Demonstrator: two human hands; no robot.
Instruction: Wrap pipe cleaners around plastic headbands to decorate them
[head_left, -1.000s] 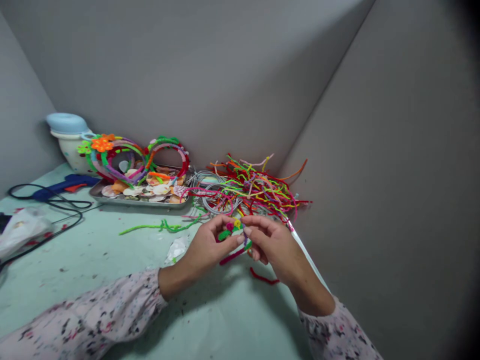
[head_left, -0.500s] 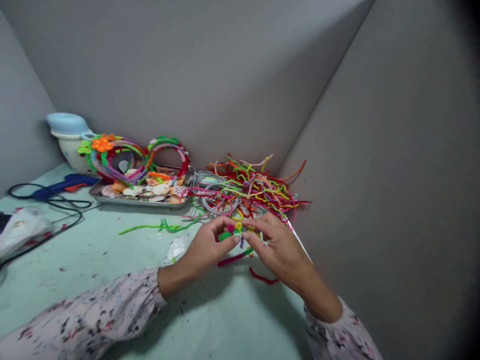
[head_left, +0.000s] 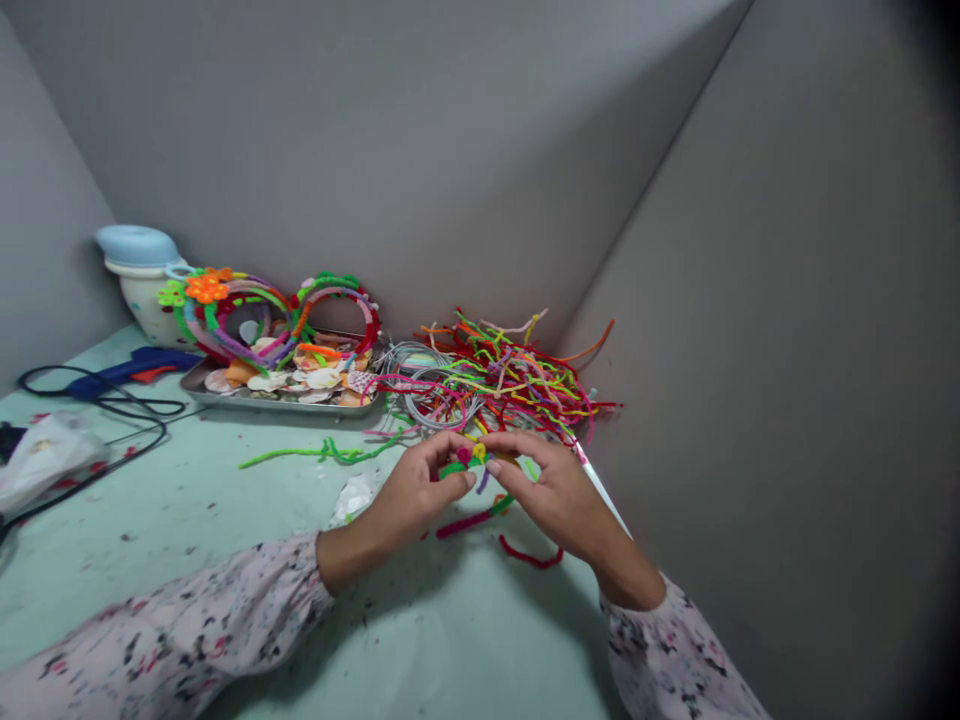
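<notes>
Pale green surface, dotted with small specks, extends to grey walls. Multicoloured fuzzy piece is located above the surface, between the two hands, toward the near side of the pile; magenta, yellow, green and purple parts are visible. Left hand: thumb and fingers closed on the left portion of the piece. Right hand: thumb and forefinger pinched on its right portion. Fingers cover much of the piece; the magenta-and-green length below the hands appears to belong to it.

Curved red stem lies on the surface, nearer the wearer. White crumpled scrap is positioned just beside the left hand, with green stems beyond it. Tangled pile of fuzzy stems sits behind the hands, adjoining grey coiled wire.

Metal tray stands left of the wire and contains shell-like pieces; decorated hoops stand upright at the tray. Farther left: lidded container with light blue lid, blue tool with orange part, black cable and translucent bag.
</notes>
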